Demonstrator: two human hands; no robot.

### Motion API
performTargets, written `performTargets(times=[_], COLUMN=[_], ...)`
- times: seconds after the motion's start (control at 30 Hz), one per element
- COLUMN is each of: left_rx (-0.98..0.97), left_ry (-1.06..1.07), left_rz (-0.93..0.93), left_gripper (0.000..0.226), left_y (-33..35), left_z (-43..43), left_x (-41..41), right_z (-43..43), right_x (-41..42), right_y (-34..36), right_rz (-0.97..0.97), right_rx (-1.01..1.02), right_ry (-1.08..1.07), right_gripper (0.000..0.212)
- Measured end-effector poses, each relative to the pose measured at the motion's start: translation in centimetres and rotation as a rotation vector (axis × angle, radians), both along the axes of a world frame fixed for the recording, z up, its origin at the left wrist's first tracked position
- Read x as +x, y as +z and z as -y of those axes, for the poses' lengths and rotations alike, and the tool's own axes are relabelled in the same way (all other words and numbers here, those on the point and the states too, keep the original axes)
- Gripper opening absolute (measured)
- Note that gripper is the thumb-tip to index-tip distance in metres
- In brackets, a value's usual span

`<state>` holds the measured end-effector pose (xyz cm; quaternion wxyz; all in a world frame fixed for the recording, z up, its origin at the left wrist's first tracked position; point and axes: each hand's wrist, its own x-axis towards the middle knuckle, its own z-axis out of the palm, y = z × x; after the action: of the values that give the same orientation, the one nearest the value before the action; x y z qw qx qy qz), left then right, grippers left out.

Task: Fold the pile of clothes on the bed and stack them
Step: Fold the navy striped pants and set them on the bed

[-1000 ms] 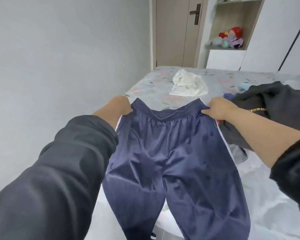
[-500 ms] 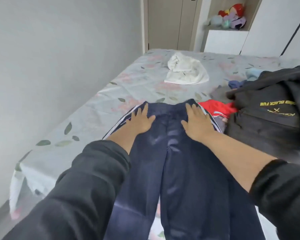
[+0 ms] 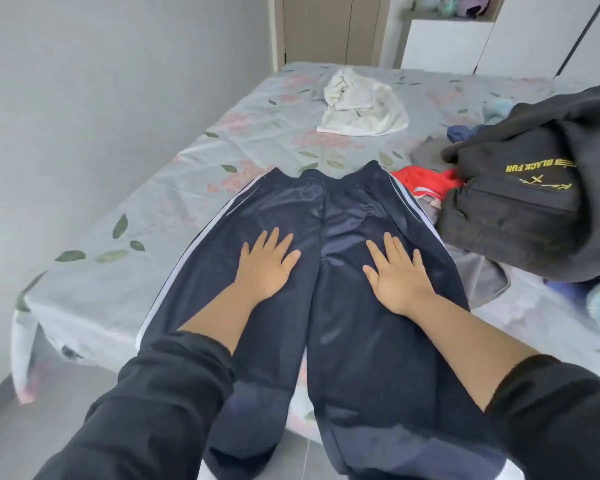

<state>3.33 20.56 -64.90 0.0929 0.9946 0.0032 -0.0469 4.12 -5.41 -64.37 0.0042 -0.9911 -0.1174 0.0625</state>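
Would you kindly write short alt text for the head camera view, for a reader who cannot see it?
The left hand and right hand press flat on navy track trousers spread on a floral-sheeted bed, the legs hanging over its edge. A black garment tops an unfolded pile at right; a white garment lies farther back.

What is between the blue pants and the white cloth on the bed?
Nothing but bare flowery bedsheet lies between the blue pants and the white cloth, as the head view shows.

Trousers (image 3: pixel 361 341) cut off below; toys (image 3: pixel 448 4) blurred.
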Motion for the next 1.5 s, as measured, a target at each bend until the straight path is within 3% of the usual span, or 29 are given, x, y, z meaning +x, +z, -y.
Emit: performTargets(times=[0.2, 0.33, 0.4, 0.47, 0.57, 0.63, 0.77, 0.9, 0.93, 1.0, 1.1, 1.27, 1.37, 1.43, 1.5], left_rx=[-0.224, -0.069, -0.082, -0.233, -0.426, -0.322, -0.1, -0.295, -0.362, -0.445, -0.364, -0.138, 0.042, 0.085, 0.083], left_ry=[-0.149, -0.162, -0.091, -0.02, 0.146, 0.219, 0.207, 0.282, 0.282, 0.26, 0.181, -0.022, -0.21, -0.258, -0.261], left_rz=[0.075, 0.066, 0.065, 0.152, 0.321, 0.237, 0.036, 0.01, 0.011, 0.023, 0.005, 0.166, 0.006, -0.124, -0.133], left_gripper=[0.063, 0.068, 0.063, 0.054, 0.029, 0.024, 0.038, 0.052, 0.053, 0.049, 0.041, 0.046, 0.056, 0.058, 0.059], left_y=[0.0, 0.2, 0.7, 1.5, 3.0, 4.2, 5.0, 5.1, 5.0, 4.8, 4.6, 4.3, 3.5, 2.6, 1.9], left_z=[2.3, 3.1, 4.2, 5.6, 7.2, 8.3, 10.2, 10.4, 10.3, 10.1, 10.2, 12.2, 14.1, 14.6, 14.4], left_x=[-9.0, -12.8, -13.7, -14.6, -15.8, -16.4, -16.8, -17.1, -17.2, -17.4, -17.9, -18.4, -18.4, -18.5, -18.7], right_z=[1.6, 2.5, 2.9, 3.8, 6.3, 7.9, 8.5, 9.3, 10.1, 11.9, 14.0, 15.8, 16.8, 17.1, 17.1], right_x=[-6.5, -10.7, -12.0, -13.1, -14.1, -14.2, -14.2, -14.9, -15.0, -15.1, -15.8, -17.8, -18.0, -17.8, -18.0], right_y=[0.2, 0.1, 0.4, 1.0, 2.0, 2.7, 4.3, 5.3, 5.5, 6.2, 7.0, 6.9, 6.7, 6.4, 6.2], right_rz=[-0.042, 0.05, 0.071, 0.146, 0.298, 0.168, -0.178, -0.294, -0.282, -0.154, -0.084, -0.599, -0.631, -0.453, -0.221], right_rx=[0.023, 0.066, 0.109, 0.174, 0.246, 0.305, 0.597, 1.074, 1.111, 1.0, 0.808, 0.944, 0.998, 0.727, 0.23], right_ry=[0.089, 0.076, 0.04, -0.082, -0.442, -0.569, -0.506, -0.64, -0.683, -0.729, -0.723, -0.686, -0.653, -0.635, -0.556], right_gripper=[0.057, 0.054, 0.053, 0.054, 0.052, 0.043, 0.026, 0.03, 0.033, 0.035, 0.035, 0.031, 0.028, 0.033, 0.042])
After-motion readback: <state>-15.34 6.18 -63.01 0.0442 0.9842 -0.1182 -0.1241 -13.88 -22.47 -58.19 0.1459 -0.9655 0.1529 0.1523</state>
